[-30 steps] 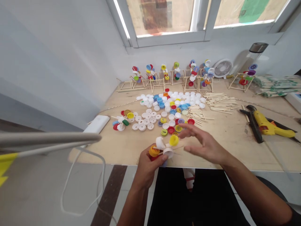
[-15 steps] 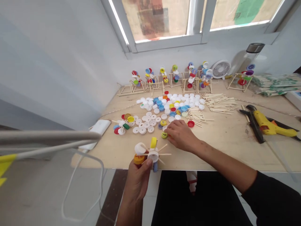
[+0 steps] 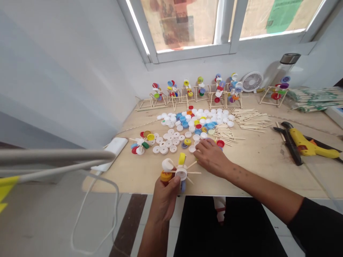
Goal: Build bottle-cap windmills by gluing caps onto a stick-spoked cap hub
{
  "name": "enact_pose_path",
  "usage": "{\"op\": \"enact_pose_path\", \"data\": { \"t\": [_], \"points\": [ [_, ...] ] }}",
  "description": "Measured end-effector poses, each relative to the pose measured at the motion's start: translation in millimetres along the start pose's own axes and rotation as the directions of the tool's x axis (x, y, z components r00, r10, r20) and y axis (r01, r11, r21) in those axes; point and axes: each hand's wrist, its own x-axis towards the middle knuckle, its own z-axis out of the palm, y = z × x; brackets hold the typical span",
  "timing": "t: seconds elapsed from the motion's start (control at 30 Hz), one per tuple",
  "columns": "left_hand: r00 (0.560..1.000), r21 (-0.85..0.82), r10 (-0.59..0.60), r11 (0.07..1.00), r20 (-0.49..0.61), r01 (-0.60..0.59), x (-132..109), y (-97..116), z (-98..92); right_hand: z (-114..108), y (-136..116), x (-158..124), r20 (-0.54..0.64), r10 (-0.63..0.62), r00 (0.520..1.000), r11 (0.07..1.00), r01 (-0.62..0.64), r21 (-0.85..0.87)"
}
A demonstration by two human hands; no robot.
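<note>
My left hand (image 3: 164, 200) grips a pinwheel of bottle caps on wooden sticks (image 3: 181, 174) at the table's front edge, with white, yellow, orange and blue caps showing. My right hand (image 3: 211, 157) rests palm down on the tabletop, its fingertips among loose white caps (image 3: 192, 149) and close to a red cap (image 3: 220, 143). Whether those fingers pinch a cap is hidden. A similar cap assembly (image 3: 140, 144) lies to the left of the loose caps.
Behind the caps, several stick frames with cap wheels (image 3: 200, 91) stand along the wall near a small white fan (image 3: 252, 82). Loose sticks (image 3: 250, 119) lie to the right, then a yellow glue gun (image 3: 308, 148). A grey pole (image 3: 53, 155) crosses the left foreground.
My left hand has carried the pinwheel slightly right. My right hand has stayed low among the caps, shifting a little right. The whole view has tilted slightly.
</note>
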Motion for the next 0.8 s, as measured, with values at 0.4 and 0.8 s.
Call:
{"op": "enact_pose_path", "data": {
  "t": [0.4,0.8],
  "points": [
    [1.000,-0.131,0.022,0.991,0.021,-0.019,17,-8,3.8,-5,25,-20,-0.083,0.038,0.996,0.977,-0.019,0.213],
    [0.999,-0.180,0.022,0.984,0.043,-0.014,17,-8,-2.1,10,5,74,0.182,0.160,0.970,0.983,-0.173,0.059]
  ]
}}
